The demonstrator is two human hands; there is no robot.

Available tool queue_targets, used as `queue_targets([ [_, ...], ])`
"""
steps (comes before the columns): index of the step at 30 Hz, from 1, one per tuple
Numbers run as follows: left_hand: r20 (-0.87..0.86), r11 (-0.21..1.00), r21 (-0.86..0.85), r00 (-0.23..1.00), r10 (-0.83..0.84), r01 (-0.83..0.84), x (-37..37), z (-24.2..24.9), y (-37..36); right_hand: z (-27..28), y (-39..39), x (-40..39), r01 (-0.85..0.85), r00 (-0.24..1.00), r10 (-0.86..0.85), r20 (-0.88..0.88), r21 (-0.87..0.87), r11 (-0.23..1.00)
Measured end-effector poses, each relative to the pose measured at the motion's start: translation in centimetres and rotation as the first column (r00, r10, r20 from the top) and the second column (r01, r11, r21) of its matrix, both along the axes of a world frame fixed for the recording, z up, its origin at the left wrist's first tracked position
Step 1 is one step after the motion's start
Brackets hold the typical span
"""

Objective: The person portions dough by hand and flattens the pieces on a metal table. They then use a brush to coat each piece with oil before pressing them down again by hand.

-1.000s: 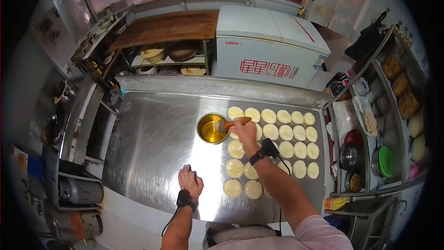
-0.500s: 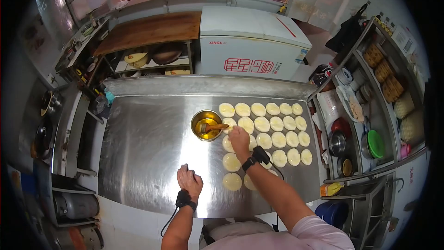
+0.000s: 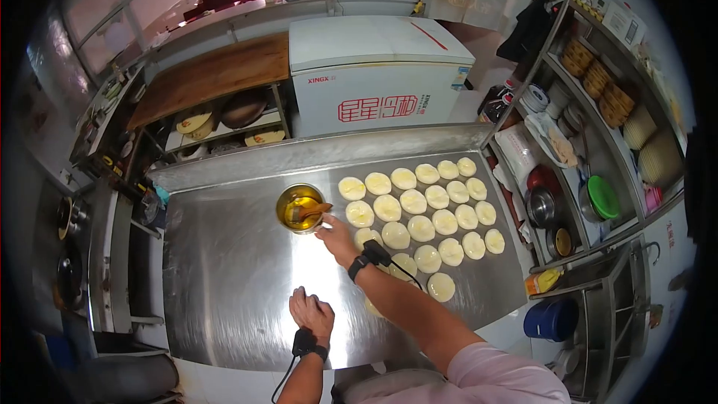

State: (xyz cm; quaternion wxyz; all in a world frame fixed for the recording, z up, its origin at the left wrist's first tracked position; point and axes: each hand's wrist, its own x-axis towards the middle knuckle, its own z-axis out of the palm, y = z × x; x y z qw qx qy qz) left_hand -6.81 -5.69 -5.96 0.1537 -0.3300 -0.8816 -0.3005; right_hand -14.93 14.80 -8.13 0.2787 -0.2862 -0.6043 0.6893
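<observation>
My right hand [image 3: 339, 241] is at the near right side of a metal bowl [image 3: 280, 218] of yellow oil, its fingers closed at the rim. A brush [image 3: 315, 210] with a wooden handle rests in the bowl, bristles in the oil and handle over the rim. Rows of flat round dough pieces [image 3: 422, 228] lie to the right, several glossy with oil; my right forearm hides some of them. My left hand [image 3: 312, 313] lies on the steel table [image 3: 224, 269] near its front edge, fingers loosely stretched, holding nothing. Both wrists wear dark bands with small cabled devices.
A raised steel ledge [image 3: 321, 154] runs along the table's back. Behind it stand a white chest freezer [image 3: 381, 90] and a wooden-topped counter [image 3: 217, 75]. At right, a shelf rack holds bowls, steamer baskets [image 3: 591, 71] and a green lid [image 3: 603, 197]. A blue bucket [image 3: 551, 319] stands below.
The view has turned and shifted. My right hand has moved left from the dough pieces to the bowl's rim. The bowl sits farther left of the dough. My left hand stays on the table.
</observation>
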Motion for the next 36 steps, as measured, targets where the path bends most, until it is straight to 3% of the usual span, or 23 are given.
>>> queue_targets([
  [6, -0.001, 1.0, 0.012, 1.0, -0.017, 0.017, -0.2, -0.7, -0.2, 4.2, 0.4, -1.6, -0.17, 0.981, 0.177, 0.084, -0.083, 0.982],
  [7, -0.001, 1.0, 0.008, 1.0, -0.02, 0.02, -0.1, -0.8, -0.2, 4.7, 1.3, -1.0, -0.136, 0.983, 0.09, 0.162, 0.305, 0.942],
  [8, -0.014, 1.0, 0.0, 1.0, -0.012, 0.012, 0.0, -0.8, -0.2, 4.8, 2.5, -0.5, -0.117, 0.98, -0.019, 0.199, 0.648, 0.752],
  [9, -0.028, 1.0, -0.006, 1.0, -0.002, 0.002, 0.0, -0.8, -0.1, 5.0, 3.9, -0.1, -0.164, 0.952, -0.057, 0.301, 0.658, 0.735],
  [10, -0.029, 1.0, -0.009, 1.0, -0.001, 0.0, 0.0, -0.9, -0.2, 5.8, 5.2, 0.8, -0.13, 0.957, -0.093, 0.277, 0.69, 0.712],
  [11, -0.022, 1.0, -0.019, 1.0, -0.001, 0.001, 0.0, -1.1, -0.2, 7.1, 6.8, 1.8, -0.308, 0.895, -0.118, 0.431, 0.786, 0.536],
  [12, -0.016, 1.0, -0.027, 1.0, -0.001, 0.0, 0.0, -1.1, -0.2, 7.2, 8.4, 2.9, -0.187, 0.95, -0.129, 0.284, 0.848, 0.496],
  [14, -0.004, 0.999, -0.034, 1.0, 0.001, -0.001, -0.1, -0.9, -0.1, 6.7, 10.8, 3.7, -0.386, 0.862, -0.186, 0.472, 0.848, 0.363],
  [15, 0.009, 0.999, -0.037, 1.0, -0.001, 0.002, 0.0, -0.7, -0.1, 6.2, 11.4, 3.9, -0.387, 0.863, -0.18, 0.472, 0.847, 0.366],
  [17, 0.002, 0.999, -0.041, 1.0, -0.006, 0.006, -0.1, -0.6, -0.1, 5.7, 12.5, 3.6, -0.588, 0.763, -0.126, 0.634, 0.761, 0.272],
  [20, 0.021, 0.998, -0.063, 1.0, -0.007, 0.009, 0.2, -0.4, -0.5, 4.4, 12.3, 2.1, -0.627, 0.741, -0.139, 0.658, 0.75, 0.21],
  [26, 0.006, 0.994, -0.104, 1.0, -0.016, 0.016, 0.2, -1.2, -0.7, 4.8, 12.1, 2.7, -0.594, 0.771, -0.091, 0.631, 0.763, 0.256],
  [30, -0.004, 0.994, -0.11, 1.0, -0.012, 0.012, 0.2, -1.5, -0.7, 5.0, 12.3, 5.1, -0.661, 0.729, -0.054, 0.683, 0.722, 0.203],
  [32, -0.02, 0.995, -0.102, 1.0, -0.013, 0.011, 0.0, -1.1, -0.4, 5.3, 13.2, 5.5, -0.677, 0.733, -0.022, 0.68, 0.731, 0.086],
  [36, 0.01, 0.989, -0.146, 1.0, -0.018, 0.019, 0.1, -0.8, -0.6, 5.5, 17.6, 5.9, -0.658, 0.736, -0.075, 0.673, 0.737, 0.155],
])
